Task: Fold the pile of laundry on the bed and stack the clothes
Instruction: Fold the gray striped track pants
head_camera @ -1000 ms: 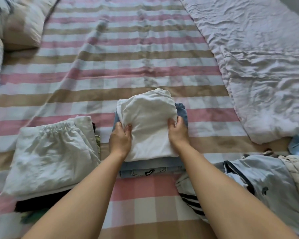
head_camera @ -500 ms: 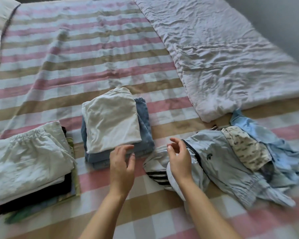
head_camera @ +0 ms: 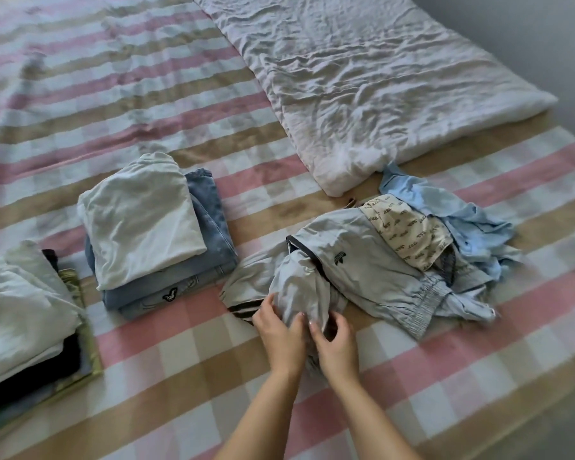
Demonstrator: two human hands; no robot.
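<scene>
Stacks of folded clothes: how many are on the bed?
2. One stack, white over denim, lies left of centre. The other stack, white on top, lies at the left edge, partly cut off by the frame.

1. The pale grey jacket (head_camera: 372, 273), dark-trimmed with a trefoil logo, lies crumpled at 4 o'clock from centre. The left hand (head_camera: 279, 330) and right hand (head_camera: 336, 346) grip its bunched near end.
2. A cream patterned garment (head_camera: 409, 234) and a light blue shirt (head_camera: 465, 224) lie rumpled at its 1 o'clock.
3. A folded white top (head_camera: 140, 220) sits on folded denim (head_camera: 213, 240) at its 9 o'clock.
4. A white-topped stack (head_camera: 17, 303) lies beyond, at 9 o'clock.
</scene>
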